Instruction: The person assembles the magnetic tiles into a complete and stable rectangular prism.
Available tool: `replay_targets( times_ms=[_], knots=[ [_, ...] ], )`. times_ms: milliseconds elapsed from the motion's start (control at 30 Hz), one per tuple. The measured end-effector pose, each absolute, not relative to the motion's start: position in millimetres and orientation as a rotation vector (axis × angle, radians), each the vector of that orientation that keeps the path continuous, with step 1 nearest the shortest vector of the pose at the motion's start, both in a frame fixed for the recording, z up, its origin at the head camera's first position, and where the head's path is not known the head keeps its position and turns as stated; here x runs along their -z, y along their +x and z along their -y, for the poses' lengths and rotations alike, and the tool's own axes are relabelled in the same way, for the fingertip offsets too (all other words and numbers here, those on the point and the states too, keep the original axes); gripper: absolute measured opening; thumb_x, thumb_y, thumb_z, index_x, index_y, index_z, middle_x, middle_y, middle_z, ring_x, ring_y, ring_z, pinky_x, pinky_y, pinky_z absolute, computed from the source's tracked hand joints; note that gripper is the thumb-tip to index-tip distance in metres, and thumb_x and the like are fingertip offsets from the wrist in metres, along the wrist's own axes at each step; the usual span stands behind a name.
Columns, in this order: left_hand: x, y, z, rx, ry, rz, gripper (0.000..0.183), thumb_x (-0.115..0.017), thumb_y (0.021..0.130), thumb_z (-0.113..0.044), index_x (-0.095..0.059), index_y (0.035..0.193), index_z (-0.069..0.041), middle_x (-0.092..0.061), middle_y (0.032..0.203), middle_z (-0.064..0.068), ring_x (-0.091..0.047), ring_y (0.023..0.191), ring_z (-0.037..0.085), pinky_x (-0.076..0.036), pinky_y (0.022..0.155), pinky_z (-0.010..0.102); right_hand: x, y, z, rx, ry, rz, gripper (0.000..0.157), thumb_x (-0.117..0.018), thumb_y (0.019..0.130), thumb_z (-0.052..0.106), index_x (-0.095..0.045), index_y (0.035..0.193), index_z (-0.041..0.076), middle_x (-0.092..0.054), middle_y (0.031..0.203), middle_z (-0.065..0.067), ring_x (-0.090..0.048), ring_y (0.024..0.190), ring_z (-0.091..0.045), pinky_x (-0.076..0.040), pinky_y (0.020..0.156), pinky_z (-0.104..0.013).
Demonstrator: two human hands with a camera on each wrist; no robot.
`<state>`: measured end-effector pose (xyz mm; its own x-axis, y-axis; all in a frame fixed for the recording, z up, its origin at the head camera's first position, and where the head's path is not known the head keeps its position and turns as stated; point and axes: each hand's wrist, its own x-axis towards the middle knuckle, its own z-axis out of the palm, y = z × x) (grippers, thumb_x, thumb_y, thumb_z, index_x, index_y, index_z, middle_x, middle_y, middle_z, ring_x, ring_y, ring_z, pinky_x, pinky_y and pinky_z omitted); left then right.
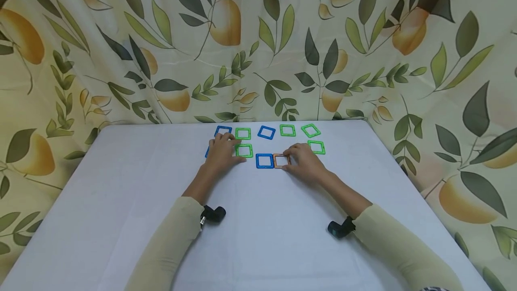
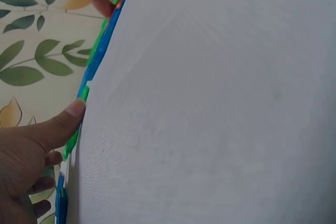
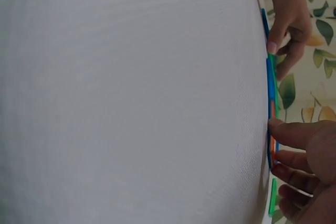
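Observation:
In the head view, my left hand (image 1: 221,152) is over the left end of the tile group. Its thumb and index finger pinch a green square magnetic tile (image 1: 251,152) at its near and far edges. A blue tile peeks out beneath that hand's outer fingers. My right hand (image 1: 305,163) pinches an orange square magnetic tile (image 1: 276,161) between thumb and fingers; its right side is hidden. Against the orange tile's left edge lies a blue square tile (image 1: 258,161). The right wrist view shows the right thumb at the orange tile's near edge (image 3: 272,109).
Behind the hands, a row holds a blue tile (image 1: 224,126), a green tile (image 1: 243,129), a tilted blue tile (image 1: 266,127) and two more green tiles. Another green tile (image 1: 317,142) lies beyond the right hand. The white-covered table (image 1: 258,237) meets a leaf-patterned curtain (image 1: 282,57).

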<state>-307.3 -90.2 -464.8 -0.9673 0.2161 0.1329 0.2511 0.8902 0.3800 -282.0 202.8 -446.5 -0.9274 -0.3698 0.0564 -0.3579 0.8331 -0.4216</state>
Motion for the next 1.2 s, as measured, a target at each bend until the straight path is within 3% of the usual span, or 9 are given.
replay_targets(
  times_ms=[233,633,867,967,1200],
  knots=[
    [465.1,-309.0,89.9,0.574,-0.381,2.989,0.069,-0.082,0.089,-0.051,-0.063,0.147,-0.019,-0.053,0.145,0.012,-0.039,0.131,0.032,-0.032,0.109,0.055,446.0,-278.2,-201.8,0.674,-0.592,-2.987,0.044,-0.084,0.092,0.025,-0.073,0.129,0.005,-0.062,0.136,-0.016,-0.046,0.132,-0.036,-0.04,0.111,-0.053],
    [465.0,-313.0,88.5,0.556,-0.381,3.003,0.062,-0.084,0.089,-0.048,-0.069,0.141,-0.017,-0.057,0.141,0.011,-0.041,0.128,0.031,-0.031,0.107,0.054,448.5,-279.7,-203.6,0.687,-0.597,-2.984,0.043,-0.085,0.091,0.025,-0.073,0.128,0.006,-0.063,0.134,-0.015,-0.047,0.131,-0.035,-0.04,0.11,-0.052],
    [459.8,-311.0,90.9,0.616,-0.329,3.007,0.061,-0.075,0.095,-0.054,-0.068,0.14,-0.012,-0.059,0.138,0.015,-0.046,0.13,0.033,-0.031,0.108,0.056,446.5,-280.6,-202.7,0.67,-0.616,-2.968,0.043,-0.083,0.091,0.023,-0.073,0.13,0.008,-0.062,0.135,-0.014,-0.047,0.132,-0.034,-0.04,0.11,-0.052],
    [459.0,-311.2,92.5,0.64,-0.324,3.012,0.063,-0.071,0.097,-0.056,-0.067,0.14,-0.01,-0.06,0.135,0.016,-0.05,0.125,0.033,-0.034,0.103,0.055,446.6,-281.2,-202.4,0.645,-0.639,-2.967,0.043,-0.081,0.092,0.021,-0.072,0.131,0.008,-0.061,0.136,-0.014,-0.046,0.133,-0.034,-0.04,0.111,-0.052],
    [457.9,-307.7,94.1,0.766,-0.364,2.953,0.064,-0.074,0.094,-0.057,-0.07,0.131,-0.005,-0.067,0.109,0.01,-0.057,0.102,0.027,-0.035,0.095,0.052,446.2,-281.1,-201.5,0.646,-0.646,-2.962,0.043,-0.08,0.093,0.022,-0.072,0.132,0.007,-0.061,0.135,-0.014,-0.046,0.133,-0.035,-0.04,0.11,-0.052]
  ],
)
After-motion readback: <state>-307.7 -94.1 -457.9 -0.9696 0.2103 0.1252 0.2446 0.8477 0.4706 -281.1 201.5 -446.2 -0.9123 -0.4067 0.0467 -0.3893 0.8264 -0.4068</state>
